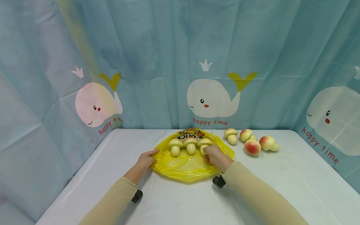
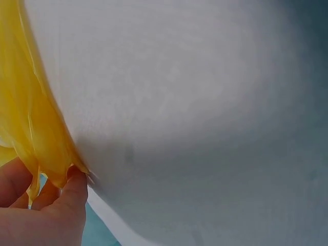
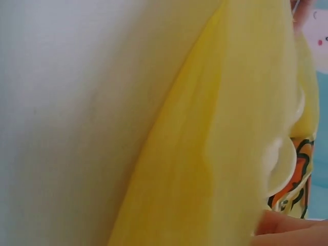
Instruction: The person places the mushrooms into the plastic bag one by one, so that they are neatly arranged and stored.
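Observation:
A yellow plastic bag [image 1: 187,168] lies spread on the table with its mouth toward me and a printed picture at its back. Three cream model mushrooms [image 1: 190,146] stand in a row on it, caps up. At the bag's left edge my left hand [image 1: 145,161] pinches the plastic between thumb and fingers, as the left wrist view shows close up. My right hand [image 1: 218,157] holds the rightmost mushroom [image 1: 204,142] by its stem. In the right wrist view, the bag's side [image 3: 184,169] covers much of the scene, with only part of that hand visible.
Right of the bag, several more model mushrooms [image 1: 252,147] lie on the white table [image 1: 180,203], some tipped over with reddish caps. A blue curtain [image 1: 157,93] with printed whales hangs close behind the table and along both sides.

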Demonstrator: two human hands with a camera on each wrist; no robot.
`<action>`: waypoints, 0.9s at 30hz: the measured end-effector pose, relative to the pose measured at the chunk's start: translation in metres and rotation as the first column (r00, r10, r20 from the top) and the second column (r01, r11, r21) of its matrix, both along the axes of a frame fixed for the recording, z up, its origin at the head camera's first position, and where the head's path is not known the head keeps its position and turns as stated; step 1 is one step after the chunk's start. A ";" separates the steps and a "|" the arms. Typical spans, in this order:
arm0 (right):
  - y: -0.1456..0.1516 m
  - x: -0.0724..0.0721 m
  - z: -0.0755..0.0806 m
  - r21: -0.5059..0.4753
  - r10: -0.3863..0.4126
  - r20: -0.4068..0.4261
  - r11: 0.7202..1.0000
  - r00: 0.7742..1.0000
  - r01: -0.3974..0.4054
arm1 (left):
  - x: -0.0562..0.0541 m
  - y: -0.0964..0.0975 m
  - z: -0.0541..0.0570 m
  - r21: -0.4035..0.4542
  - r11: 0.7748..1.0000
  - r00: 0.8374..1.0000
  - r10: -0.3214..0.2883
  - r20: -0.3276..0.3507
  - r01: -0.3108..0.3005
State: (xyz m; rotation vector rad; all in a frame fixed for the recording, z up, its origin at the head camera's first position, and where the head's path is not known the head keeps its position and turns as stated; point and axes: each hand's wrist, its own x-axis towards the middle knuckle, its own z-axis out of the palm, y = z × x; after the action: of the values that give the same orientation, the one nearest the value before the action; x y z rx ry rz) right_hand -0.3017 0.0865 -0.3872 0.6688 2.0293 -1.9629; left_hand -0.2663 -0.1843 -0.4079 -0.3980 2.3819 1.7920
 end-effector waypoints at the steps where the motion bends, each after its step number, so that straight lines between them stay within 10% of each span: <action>1: 0.000 -0.001 0.000 -0.006 -0.002 0.004 1.000 1.000 0.002 | 0.000 0.000 0.000 -0.001 1.000 1.000 0.001 0.000 -0.001; 27: 0.032 0.023 0.029 -0.045 0.131 -0.061 0.990 0.990 -0.134 | 0.001 0.000 0.001 0.000 1.000 1.000 -0.006 -0.002 0.006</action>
State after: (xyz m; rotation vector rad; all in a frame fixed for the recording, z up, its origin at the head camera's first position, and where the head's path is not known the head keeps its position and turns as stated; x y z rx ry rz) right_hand -0.2790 0.1187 -0.3581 0.4588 1.9962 -1.9695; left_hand -0.2653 -0.1844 -0.4073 -0.3883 2.3822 1.7901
